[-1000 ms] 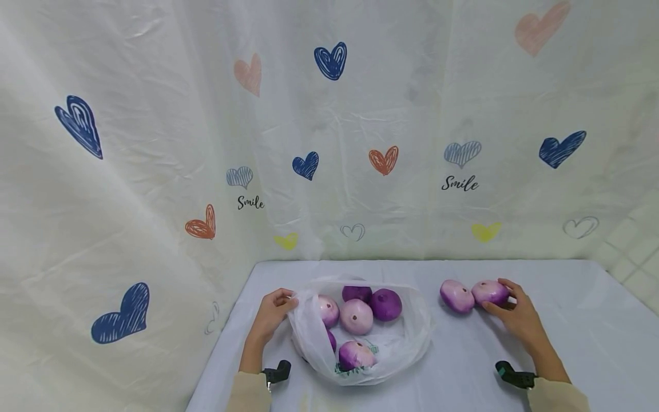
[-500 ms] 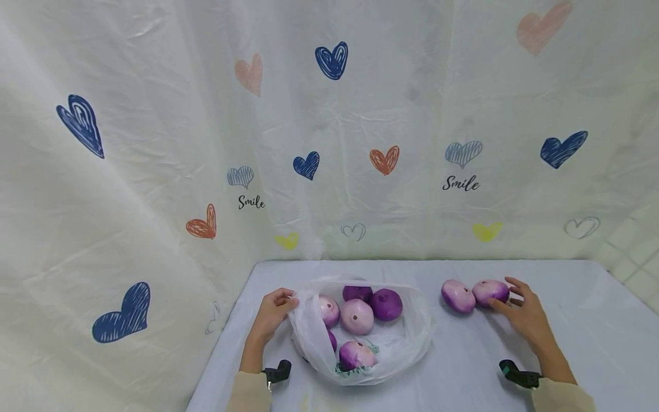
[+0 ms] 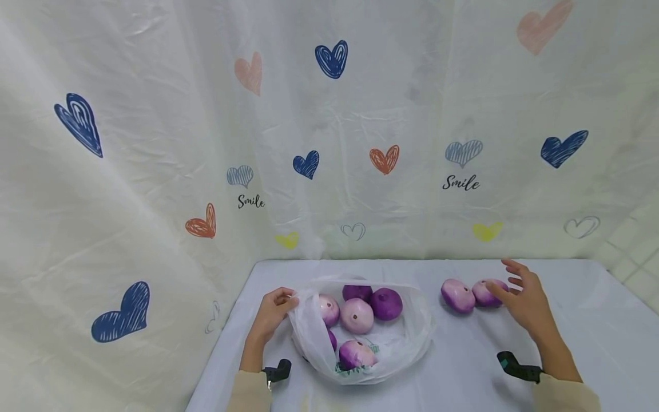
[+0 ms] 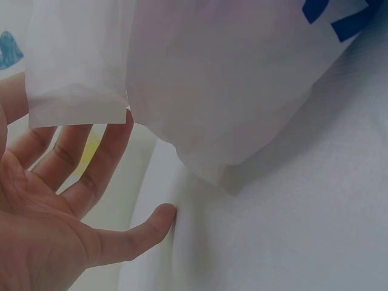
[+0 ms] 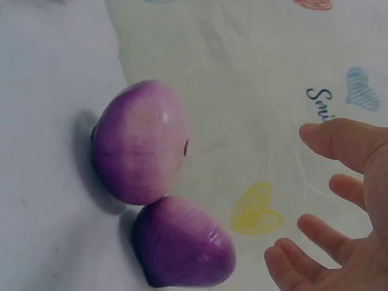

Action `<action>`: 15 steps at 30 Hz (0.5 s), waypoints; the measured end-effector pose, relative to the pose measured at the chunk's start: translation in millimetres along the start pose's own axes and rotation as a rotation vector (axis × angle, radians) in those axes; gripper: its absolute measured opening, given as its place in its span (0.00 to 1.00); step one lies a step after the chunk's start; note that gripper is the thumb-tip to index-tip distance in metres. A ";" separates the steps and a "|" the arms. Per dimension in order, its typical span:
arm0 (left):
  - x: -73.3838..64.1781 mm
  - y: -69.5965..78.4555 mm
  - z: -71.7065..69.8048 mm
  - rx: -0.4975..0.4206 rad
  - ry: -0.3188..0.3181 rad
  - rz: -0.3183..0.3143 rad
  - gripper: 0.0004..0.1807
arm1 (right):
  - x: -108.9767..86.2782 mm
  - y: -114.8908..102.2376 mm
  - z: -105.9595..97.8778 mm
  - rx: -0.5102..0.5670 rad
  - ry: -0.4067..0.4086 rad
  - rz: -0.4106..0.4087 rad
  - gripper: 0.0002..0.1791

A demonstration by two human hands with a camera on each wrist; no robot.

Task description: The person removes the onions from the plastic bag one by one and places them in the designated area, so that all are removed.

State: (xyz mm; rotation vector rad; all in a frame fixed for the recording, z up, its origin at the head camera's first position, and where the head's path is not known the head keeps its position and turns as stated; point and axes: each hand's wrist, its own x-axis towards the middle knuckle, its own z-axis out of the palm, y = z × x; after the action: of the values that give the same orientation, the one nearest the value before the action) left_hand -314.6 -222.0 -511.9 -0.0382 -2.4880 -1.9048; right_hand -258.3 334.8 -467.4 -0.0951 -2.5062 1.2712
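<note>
1. Left hand (image 3: 270,312): grasping; thumb and fingers pinch the left rim of the white plastic bag (image 3: 399,352).
2. Bag position: on the table (image 3: 463,366), left of the loose pair; six purple onions (image 3: 357,316) show inside, some only in part.
3. Right hand (image 3: 526,297): released; fingers spread, clear of the loose pair.
4. Loose pair: left onion (image 3: 458,296) and right onion (image 3: 481,295), touching, toward the far right.
5. Curtain (image 3: 360,123): heart-printed; hangs beyond the table's far edge.
</note>
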 end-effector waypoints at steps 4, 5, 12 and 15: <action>-0.2 -0.3 -0.4 0.002 -0.002 0.004 0.12 | -2.7 -20.3 2.3 0.004 -0.006 -0.070 0.43; -0.3 -0.3 -0.4 0.002 -0.002 0.003 0.12 | -3.9 -25.4 3.4 0.002 -0.010 -0.089 0.42; -1.7 1.8 -0.1 -0.005 -0.002 0.011 0.12 | -14.2 -58.3 15.7 0.003 -0.035 -0.202 0.40; -2.1 2.6 0.3 -0.009 0.003 0.009 0.12 | -19.0 -71.2 21.9 0.019 -0.058 -0.245 0.38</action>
State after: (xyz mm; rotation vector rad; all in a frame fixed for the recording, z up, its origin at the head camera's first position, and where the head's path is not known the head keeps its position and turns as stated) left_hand -312.5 -221.0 -509.6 -0.0467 -2.4730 -1.9119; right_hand -241.2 271.2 -427.7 0.2493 -2.4610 1.2122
